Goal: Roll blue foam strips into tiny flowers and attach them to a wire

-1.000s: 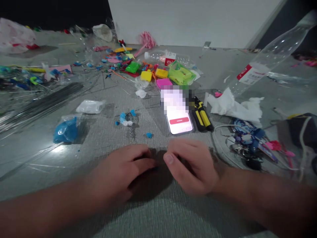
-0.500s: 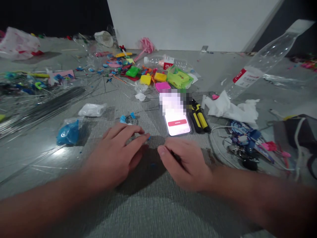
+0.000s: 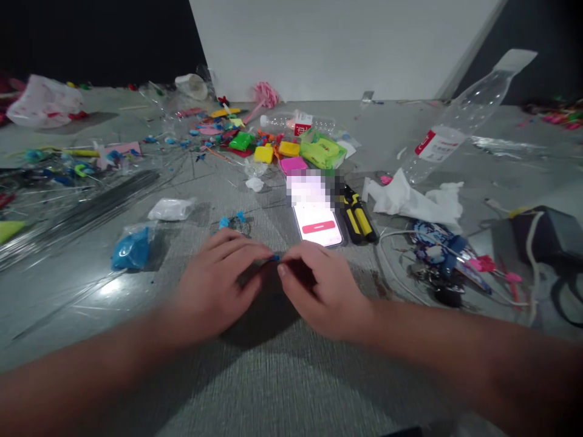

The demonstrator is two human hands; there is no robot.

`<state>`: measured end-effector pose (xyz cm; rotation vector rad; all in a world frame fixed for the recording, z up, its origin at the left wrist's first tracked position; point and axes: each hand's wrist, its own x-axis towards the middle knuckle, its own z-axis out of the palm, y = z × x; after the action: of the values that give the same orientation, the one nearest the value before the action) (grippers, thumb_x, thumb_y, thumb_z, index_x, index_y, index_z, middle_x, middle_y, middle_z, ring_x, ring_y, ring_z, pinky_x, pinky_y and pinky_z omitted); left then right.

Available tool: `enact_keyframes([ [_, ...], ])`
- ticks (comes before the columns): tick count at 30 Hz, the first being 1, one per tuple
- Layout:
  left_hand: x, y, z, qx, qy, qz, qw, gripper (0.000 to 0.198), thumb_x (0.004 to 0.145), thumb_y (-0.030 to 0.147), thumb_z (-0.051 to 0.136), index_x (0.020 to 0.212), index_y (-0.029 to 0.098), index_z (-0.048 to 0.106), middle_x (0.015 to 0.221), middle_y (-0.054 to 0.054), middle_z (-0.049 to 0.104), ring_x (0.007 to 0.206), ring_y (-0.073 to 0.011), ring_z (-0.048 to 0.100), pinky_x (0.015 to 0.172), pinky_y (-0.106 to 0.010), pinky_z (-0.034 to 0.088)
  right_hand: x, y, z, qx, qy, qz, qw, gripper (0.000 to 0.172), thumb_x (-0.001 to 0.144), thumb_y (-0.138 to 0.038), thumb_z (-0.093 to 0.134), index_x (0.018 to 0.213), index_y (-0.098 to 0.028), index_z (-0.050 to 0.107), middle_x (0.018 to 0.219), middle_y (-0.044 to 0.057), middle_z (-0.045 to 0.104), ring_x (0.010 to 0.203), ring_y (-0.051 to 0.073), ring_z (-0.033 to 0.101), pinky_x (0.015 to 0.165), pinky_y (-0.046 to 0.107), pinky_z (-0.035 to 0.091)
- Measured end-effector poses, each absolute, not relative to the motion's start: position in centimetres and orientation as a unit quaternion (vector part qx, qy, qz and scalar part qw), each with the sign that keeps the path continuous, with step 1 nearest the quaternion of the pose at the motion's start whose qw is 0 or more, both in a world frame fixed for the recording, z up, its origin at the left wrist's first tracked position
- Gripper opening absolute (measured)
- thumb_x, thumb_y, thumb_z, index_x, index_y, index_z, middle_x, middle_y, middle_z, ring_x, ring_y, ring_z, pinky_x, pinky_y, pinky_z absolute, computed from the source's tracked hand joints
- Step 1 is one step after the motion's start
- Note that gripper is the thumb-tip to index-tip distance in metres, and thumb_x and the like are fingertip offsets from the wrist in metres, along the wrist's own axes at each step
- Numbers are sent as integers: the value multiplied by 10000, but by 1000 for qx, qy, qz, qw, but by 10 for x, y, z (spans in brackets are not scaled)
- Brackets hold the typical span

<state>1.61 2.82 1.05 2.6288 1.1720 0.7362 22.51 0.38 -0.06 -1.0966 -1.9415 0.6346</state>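
Both of my hands rest on the grey table (image 3: 282,376) near its middle, fingertips meeting. A tiny blue piece of clay (image 3: 274,258) sits right between them. My left hand (image 3: 218,279) lies palm down with its fingers stretched toward that piece and touching it. My right hand (image 3: 321,288) is curled, thumb and fingers pinched close to the same piece. A lit phone (image 3: 316,220) lies just beyond my right hand. Small blue clay bits (image 3: 230,220) lie beyond my left hand.
Black-and-yellow tools (image 3: 357,212) lie right of the phone. A blue clay bag (image 3: 131,249) and white bag (image 3: 170,209) sit at left, beside thin wires (image 3: 86,203). Coloured clay blocks (image 3: 273,152) crowd the back. Crumpled tissue (image 3: 412,197), a clear bottle (image 3: 460,118) and a tangle of keys and cable (image 3: 449,258) fill the right.
My left hand reached forward to the small blue piece and drew it back. My right hand moved left until its fingers met the left hand's at that piece.
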Motion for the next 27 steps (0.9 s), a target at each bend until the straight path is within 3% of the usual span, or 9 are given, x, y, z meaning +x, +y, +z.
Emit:
enact_keyframes([
  [3,17,20,10,848,408,293,167,151,917,174,612,1046,232,665,951,-26,748,910,-213,664,830,-355,516,226,4,-1,-447,-760,261,393,116,947,-246,571,1025,-167,607,901,35,653,792,146,580,702,281,438],
  [6,17,13,10,836,412,295,210,146,928,192,603,1055,250,645,953,-19,735,903,-202,669,802,-339,526,226,4,-1,-424,-777,258,386,102,950,-228,562,1011,-163,613,896,38,646,795,147,575,708,283,441],
  [16,6,5,2,819,418,282,273,179,935,227,613,1102,289,628,993,-12,717,886,-185,679,773,-320,533,224,6,0,-360,-808,269,381,67,949,-183,569,958,-154,628,821,26,645,707,122,546,633,256,418],
  [27,7,5,7,812,415,274,307,208,932,205,628,1128,275,630,988,4,706,861,-149,667,764,-275,515,225,8,-2,-356,-813,279,366,58,944,-191,581,902,-176,618,799,17,647,712,125,562,653,255,437],
])
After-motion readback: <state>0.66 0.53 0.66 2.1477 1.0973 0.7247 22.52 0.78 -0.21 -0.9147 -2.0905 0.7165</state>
